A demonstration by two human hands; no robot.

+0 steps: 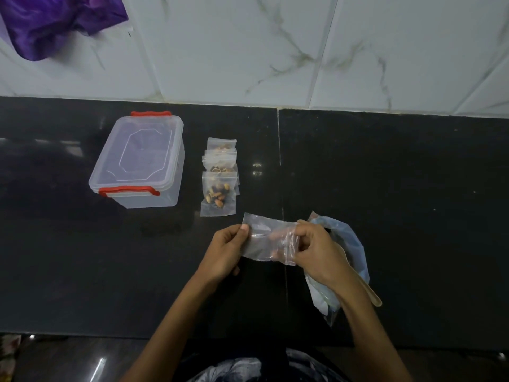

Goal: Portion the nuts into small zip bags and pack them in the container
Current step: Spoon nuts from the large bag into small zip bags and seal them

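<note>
An empty small clear zip bag (264,238) is stretched between both hands above the dark counter. My left hand (224,252) pinches its left edge with thumb on top. My right hand (316,253) grips its right end, fingers curled into the plastic. Three filled small bags of nuts (219,188) lie in an overlapping column just beyond the hands. A clear plastic container (140,161) with red clips and its lid on stands at the left. A larger bluish plastic bag (345,252) lies under my right wrist; its contents are hidden.
A pale wooden spoon handle (366,288) sticks out to the lower right over the large bag. A purple plastic bag (55,20) hangs on the tiled wall (275,51) at top left. The black counter (399,188) has a seam down its middle.
</note>
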